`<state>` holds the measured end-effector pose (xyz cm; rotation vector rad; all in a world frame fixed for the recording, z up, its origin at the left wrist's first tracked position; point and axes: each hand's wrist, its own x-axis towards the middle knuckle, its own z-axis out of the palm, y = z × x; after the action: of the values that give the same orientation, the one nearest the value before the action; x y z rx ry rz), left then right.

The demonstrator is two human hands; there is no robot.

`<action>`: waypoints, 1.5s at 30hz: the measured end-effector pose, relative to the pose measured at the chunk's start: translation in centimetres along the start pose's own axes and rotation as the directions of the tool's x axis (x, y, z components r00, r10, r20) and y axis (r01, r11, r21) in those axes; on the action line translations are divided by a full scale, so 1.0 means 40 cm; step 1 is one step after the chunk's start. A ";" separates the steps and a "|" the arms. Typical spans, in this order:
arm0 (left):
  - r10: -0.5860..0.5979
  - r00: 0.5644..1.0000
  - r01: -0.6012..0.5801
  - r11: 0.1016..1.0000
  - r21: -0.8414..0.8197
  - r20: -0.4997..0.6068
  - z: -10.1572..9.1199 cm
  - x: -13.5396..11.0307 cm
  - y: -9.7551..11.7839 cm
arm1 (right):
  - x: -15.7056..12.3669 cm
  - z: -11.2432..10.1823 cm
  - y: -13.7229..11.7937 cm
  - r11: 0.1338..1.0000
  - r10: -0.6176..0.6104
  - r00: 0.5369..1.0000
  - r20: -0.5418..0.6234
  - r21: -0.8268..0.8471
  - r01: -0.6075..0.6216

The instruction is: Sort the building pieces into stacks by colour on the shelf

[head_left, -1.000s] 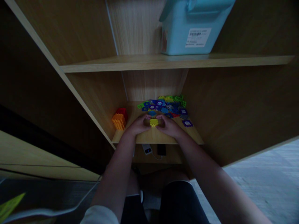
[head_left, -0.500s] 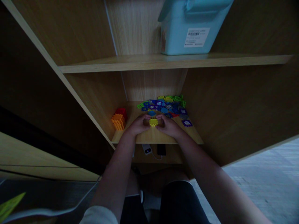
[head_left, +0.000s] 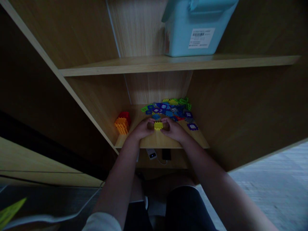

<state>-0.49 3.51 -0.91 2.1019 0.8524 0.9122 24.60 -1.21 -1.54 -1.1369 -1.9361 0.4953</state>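
A small stack of yellow notched plastic building tiles [head_left: 158,126] sits between my two hands on the middle shelf. My left hand [head_left: 143,128] curves round its left side, with thumb and fingers pinching the edge. From the other side my right hand [head_left: 174,130] grips it in the same way. Just behind my hands lies a loose spread of blue, green, yellow and red tiles [head_left: 169,113]. To the left, a stack of orange tiles [head_left: 122,125] stands in front of a stack of red tiles [head_left: 125,115], near the cabinet's side wall.
A light blue plastic bin [head_left: 192,38] with a white label stands on the upper shelf [head_left: 134,68], above my hands. Below, a white device [head_left: 151,154] with a cable and a black, flat object [head_left: 166,154] lie on the lower shelf. Wooden side walls enclose the space.
Both hands keep their hold on the yellow tiles in nearly the same place. The view has shifted very slightly.
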 end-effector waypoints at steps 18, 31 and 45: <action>0.014 1.000 -0.014 1.000 0.022 0.003 0.002 -0.001 -0.003 | 0.001 0.006 0.009 1.000 -0.007 1.000 0.000 -0.018 0.007; -0.011 1.000 0.012 0.999 0.046 -0.024 0.002 0.002 0.002 | -0.003 0.010 0.024 0.999 -0.018 1.000 -0.006 -0.041 0.018; -0.069 0.937 0.199 0.910 0.363 -0.341 0.013 0.006 0.009 | -0.002 -0.002 0.006 0.980 -0.052 0.985 -0.165 -0.199 0.018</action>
<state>0.15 3.32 -0.82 2.2183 1.4391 1.0990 24.81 -1.15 -1.68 -1.2250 -1.8827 0.1824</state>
